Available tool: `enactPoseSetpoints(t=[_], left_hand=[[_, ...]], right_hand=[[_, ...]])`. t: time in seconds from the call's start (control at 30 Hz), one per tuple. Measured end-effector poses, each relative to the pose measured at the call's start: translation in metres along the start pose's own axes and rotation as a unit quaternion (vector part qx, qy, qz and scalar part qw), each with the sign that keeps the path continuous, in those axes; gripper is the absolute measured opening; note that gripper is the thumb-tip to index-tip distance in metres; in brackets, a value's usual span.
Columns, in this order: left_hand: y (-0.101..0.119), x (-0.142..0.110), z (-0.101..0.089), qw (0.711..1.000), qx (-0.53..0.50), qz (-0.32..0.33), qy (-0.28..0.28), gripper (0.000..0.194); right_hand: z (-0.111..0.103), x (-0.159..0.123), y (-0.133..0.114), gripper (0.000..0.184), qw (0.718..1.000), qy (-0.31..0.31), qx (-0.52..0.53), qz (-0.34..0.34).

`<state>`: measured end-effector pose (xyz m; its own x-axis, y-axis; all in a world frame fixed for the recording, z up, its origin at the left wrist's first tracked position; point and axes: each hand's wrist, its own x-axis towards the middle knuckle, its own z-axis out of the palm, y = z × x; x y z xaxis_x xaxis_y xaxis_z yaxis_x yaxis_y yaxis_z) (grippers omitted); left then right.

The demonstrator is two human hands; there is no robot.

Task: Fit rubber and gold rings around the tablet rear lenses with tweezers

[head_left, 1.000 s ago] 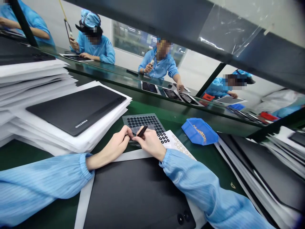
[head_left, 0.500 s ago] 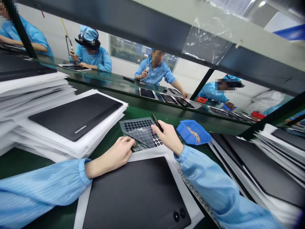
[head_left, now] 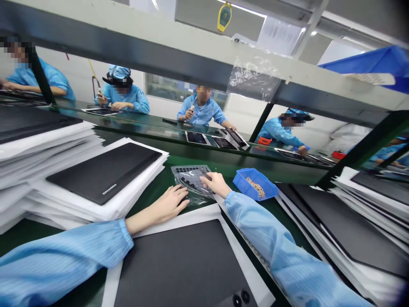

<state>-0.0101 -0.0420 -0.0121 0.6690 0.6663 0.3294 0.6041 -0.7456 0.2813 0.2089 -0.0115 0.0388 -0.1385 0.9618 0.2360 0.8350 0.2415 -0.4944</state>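
Your left hand (head_left: pixel 168 204) lies spread, grasping nothing, likely to steady the clear plastic black-ringed sheet (head_left: pixel 193 177) at its fingertips; your right hand (head_left: pixel 216 184) seemingly pinches a slim black tool (head_left: pixel 207 175).

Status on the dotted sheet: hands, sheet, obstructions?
Left hand open, at near-left side of dotted sheet. Right hand over its right side, grip unclear. Clear film wrinkled across the sheet's near part.

A clear plastic bag (head_left: pixel 254 79) hangs against the overhead shelf (head_left: pixel 153 42), below a yellow tag (head_left: pixel 224 17). Beyond, co-workers (head_left: pixel 139 102) in light-blue smocks sit before a window (head_left: pixel 166 88).
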Motion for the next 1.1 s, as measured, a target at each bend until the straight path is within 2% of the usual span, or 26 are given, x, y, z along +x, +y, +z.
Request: enactPoseSetpoints(t=[0.13, 0.27, 0.4, 0.5, 0.67, 0.87, 1.1], left_hand=[[-0.002, 0.022, 0.008, 1.0, 0.023, -0.002, 0.007, 0.041], [0.001, 0.025, 0.011, 0.999, 0.037, 0.002, 0.024, 0.037], [0.004, 0.02, 0.009, 0.997, 0.047, 0.004, 0.054, 0.029], [0.005, 0.019, 0.008, 0.995, 0.057, -0.004, 0.081, 0.024], [-0.001, 0.021, 0.011, 0.989, 0.08, -0.046, 0.112, 0.033], [-0.007, 0.022, 0.018, 0.99, 0.106, -0.049, 0.074, 0.045], [-0.008, 0.024, 0.02, 0.989, 0.138, -0.054, 0.007, 0.047]], right_hand=[[0.0, 0.012, 0.019, 0.033, 1.0, 0.01, -0.022, 0.0], [0.013, 0.013, 0.03, 0.029, 0.998, 0.021, -0.063, -0.014], [0.025, 0.007, 0.03, 0.022, 0.993, 0.052, -0.101, -0.038], [0.027, 0.0, 0.027, 0.025, 0.991, 0.046, -0.109, -0.061], [0.024, 0.0, 0.025, 0.017, 0.99, 0.011, -0.116, -0.076], [0.021, 0.004, 0.021, 0.018, 0.991, -0.006, -0.125, -0.053], [0.027, 0.002, 0.014, 0.038, 0.993, 0.011, -0.12, 0.001]])
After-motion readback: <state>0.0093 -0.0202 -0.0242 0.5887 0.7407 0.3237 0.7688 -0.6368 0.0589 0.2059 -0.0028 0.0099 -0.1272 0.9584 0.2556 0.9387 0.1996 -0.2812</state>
